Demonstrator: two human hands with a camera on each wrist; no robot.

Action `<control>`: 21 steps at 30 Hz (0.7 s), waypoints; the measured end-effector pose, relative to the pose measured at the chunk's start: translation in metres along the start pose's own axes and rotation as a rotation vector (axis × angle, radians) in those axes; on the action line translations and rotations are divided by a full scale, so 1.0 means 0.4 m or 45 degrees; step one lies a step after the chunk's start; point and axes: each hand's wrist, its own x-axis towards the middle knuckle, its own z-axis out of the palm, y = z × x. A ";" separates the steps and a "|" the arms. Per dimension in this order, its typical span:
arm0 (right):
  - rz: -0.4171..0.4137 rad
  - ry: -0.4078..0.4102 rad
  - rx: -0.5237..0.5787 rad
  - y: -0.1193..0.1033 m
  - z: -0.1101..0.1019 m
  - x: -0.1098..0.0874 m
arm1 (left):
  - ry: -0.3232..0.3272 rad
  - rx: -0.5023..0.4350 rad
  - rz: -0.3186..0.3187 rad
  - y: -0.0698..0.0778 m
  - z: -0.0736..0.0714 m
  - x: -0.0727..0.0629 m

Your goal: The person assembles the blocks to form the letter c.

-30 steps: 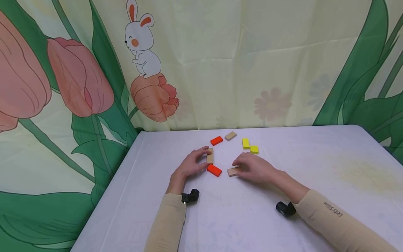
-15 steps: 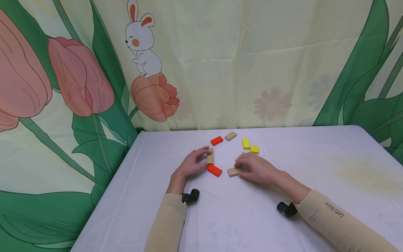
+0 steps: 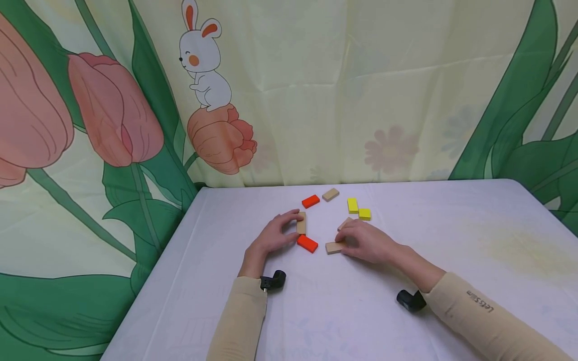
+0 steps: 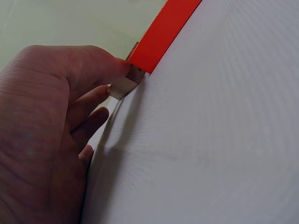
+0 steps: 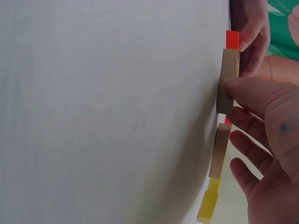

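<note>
In the head view my left hand [image 3: 273, 234] spans a plain wooden block [image 3: 301, 223], fingertips at its far end and thumb at its near end. A red block [image 3: 308, 244] lies at an angle right by that thumb. My right hand [image 3: 369, 241] pinches another plain wooden block [image 3: 334, 247], whose right end the fingers cover. The right wrist view shows the thumb pressed on this block's [image 5: 227, 67] near side. Just behind the right hand lies a third plain block [image 3: 345, 223], partly hidden by the fingers.
Farther back lie a red block [image 3: 310, 201] and a plain wooden block [image 3: 331, 195]. Two yellow blocks, one [image 3: 352, 205] farther back and one [image 3: 365, 214] closer, sit corner to corner beyond the right hand. A white cloth [image 3: 343, 316] covers the table; a printed curtain [image 3: 316, 90] hangs behind.
My right hand has drawn back slightly, uncovering the plain block behind it. The block it pinches has shifted a little left and nearer. The left hand stays in place.
</note>
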 end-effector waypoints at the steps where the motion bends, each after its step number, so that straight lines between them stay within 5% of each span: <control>1: 0.000 -0.003 0.001 -0.002 0.001 0.001 | 0.002 0.002 0.006 -0.001 0.000 0.000; 21: 0.016 -0.055 -0.011 -0.036 0.010 0.006 | 0.002 0.008 0.045 -0.001 -0.002 0.000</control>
